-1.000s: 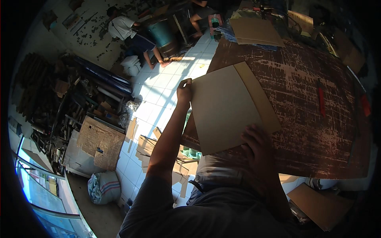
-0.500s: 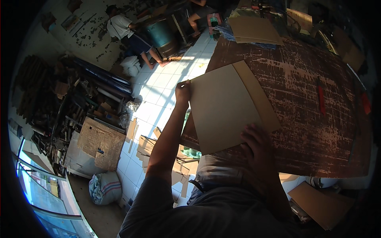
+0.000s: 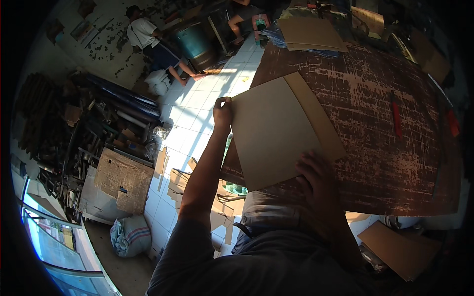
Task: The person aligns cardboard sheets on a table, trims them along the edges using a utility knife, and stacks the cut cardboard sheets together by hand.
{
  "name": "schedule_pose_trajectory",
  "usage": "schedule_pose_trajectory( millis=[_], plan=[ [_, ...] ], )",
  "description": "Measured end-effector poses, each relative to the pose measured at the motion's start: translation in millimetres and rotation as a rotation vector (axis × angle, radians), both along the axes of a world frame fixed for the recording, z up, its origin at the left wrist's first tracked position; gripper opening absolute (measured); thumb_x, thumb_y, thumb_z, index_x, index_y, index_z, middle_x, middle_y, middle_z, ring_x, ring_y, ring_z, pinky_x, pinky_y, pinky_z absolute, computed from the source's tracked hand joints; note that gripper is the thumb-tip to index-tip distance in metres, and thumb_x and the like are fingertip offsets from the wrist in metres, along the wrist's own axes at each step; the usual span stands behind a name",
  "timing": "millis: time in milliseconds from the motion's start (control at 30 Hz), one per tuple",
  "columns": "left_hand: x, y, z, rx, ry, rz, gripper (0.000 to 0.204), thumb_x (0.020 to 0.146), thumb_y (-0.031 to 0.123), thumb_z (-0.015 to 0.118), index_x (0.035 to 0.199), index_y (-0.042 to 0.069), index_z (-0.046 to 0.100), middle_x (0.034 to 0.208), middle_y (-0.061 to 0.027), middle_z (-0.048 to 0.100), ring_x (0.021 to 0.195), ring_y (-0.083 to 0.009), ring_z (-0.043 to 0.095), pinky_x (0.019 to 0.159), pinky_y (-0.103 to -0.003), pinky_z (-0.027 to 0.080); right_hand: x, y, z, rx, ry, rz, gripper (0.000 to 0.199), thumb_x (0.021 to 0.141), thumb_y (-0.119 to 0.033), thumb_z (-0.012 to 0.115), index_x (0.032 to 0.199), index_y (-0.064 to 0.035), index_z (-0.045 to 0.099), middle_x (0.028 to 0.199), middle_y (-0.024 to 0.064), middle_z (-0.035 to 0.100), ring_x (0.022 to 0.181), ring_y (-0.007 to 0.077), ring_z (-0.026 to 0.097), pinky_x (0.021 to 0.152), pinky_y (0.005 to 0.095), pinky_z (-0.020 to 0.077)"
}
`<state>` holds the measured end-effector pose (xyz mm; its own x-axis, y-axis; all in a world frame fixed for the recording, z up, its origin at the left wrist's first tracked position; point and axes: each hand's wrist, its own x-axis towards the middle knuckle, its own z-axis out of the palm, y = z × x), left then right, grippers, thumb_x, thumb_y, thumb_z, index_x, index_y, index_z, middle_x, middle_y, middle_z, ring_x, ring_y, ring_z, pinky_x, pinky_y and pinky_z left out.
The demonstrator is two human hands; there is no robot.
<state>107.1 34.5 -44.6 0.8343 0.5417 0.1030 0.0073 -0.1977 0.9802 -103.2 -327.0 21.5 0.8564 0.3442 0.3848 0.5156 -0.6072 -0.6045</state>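
Note:
A greyish-brown cardboard sheet (image 3: 271, 130) lies tilted over the near left edge of a worn brown table (image 3: 390, 133). Beneath it, a tan cardboard sheet (image 3: 313, 108) juts out along the right side. At the upper left corner, my left hand (image 3: 223, 112) is closed, pinching the sheet's edge between thumb and fingers. My right hand (image 3: 316, 177) rests on the near right part of the top sheet, fingers apart and slightly bent, the thumb by the near edge. Its palm side is hidden.
Stacked cardboard (image 3: 311, 34) lies at the table's far end, and a red tool (image 3: 396, 119) on its right half. Cardboard offcuts (image 3: 180, 182) litter the tiled floor. Left are a scrap pile (image 3: 74, 133) and a sack (image 3: 131, 234). A person (image 3: 148, 37) stands beside a blue drum (image 3: 192, 42).
The view has shifted slightly, so the sheets and both hands appear a little farther left and up. Both hands keep their places on the cardboard.

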Motion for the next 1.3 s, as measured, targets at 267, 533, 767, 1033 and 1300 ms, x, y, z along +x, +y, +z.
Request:
schedule_pose_trajectory(
  millis=[267, 533, 767, 1033, 1300],
  plan=[
    [-2, -4, 4, 0.163, -0.088, 0.040, 0.024, 0.100, 0.025, 0.062, 0.104, 0.002, 0.068, 0.087, -0.0058, 0.066, 0.078, -0.0129, 0.056, 0.072, -0.031, 0.048, 1, -2, -2, -0.006, 0.021, 0.035, 0.032, 0.096, -0.015, 0.064, 0.127, -0.0059, 0.065, 0.141, 0.0121, 0.056, 0.142, 0.0321, 0.044, 0.119, 0.0504, 0.0330],
    [-3, -2, 6, 0.223, -0.097, 0.059, 0.025, 0.101, 0.026, 0.061, 0.104, 0.002, 0.068, 0.084, -0.0072, 0.067, 0.075, -0.0153, 0.058, 0.072, -0.033, 0.049, 1, -1, -2, -0.004, 0.003, 0.039, 0.031, 0.096, -0.015, 0.064, 0.126, -0.0057, 0.065, 0.141, 0.0123, 0.056, 0.142, 0.0323, 0.044, 0.118, 0.0511, 0.0333],
    [-3, -10, 8, 0.216, -0.068, 0.053, 0.025, 0.099, 0.025, 0.064, 0.109, 0.003, 0.070, 0.092, -0.0071, 0.068, 0.081, -0.0148, 0.060, 0.077, -0.031, 0.050, -1, -2, 3, -0.009, 0.019, 0.020, 0.030, 0.095, -0.012, 0.065, 0.123, -0.0039, 0.066, 0.141, 0.0130, 0.057, 0.140, 0.0323, 0.046, 0.117, 0.0498, 0.0357],
    [-2, -1, 1, 0.268, -0.055, 0.073, 0.026, 0.102, 0.027, 0.060, 0.105, 0.002, 0.068, 0.097, -0.0139, 0.071, 0.091, -0.0227, 0.066, 0.085, -0.036, 0.051, 0, 1, 3, 0.013, -0.015, 0.024, 0.030, 0.092, -0.012, 0.069, 0.121, -0.0044, 0.068, 0.138, 0.0127, 0.059, 0.139, 0.0326, 0.047, 0.116, 0.0488, 0.0368],
    [-6, -12, 11, 0.200, 0.039, 0.089, 0.026, 0.101, 0.029, 0.060, 0.107, 0.006, 0.070, 0.097, -0.0138, 0.072, 0.090, -0.0236, 0.067, 0.084, -0.037, 0.052, 2, 1, -1, 0.005, -0.010, 0.016, 0.031, 0.091, -0.012, 0.069, 0.121, -0.0049, 0.069, 0.139, 0.0127, 0.059, 0.139, 0.0327, 0.047, 0.116, 0.0489, 0.0362]
  ],
)
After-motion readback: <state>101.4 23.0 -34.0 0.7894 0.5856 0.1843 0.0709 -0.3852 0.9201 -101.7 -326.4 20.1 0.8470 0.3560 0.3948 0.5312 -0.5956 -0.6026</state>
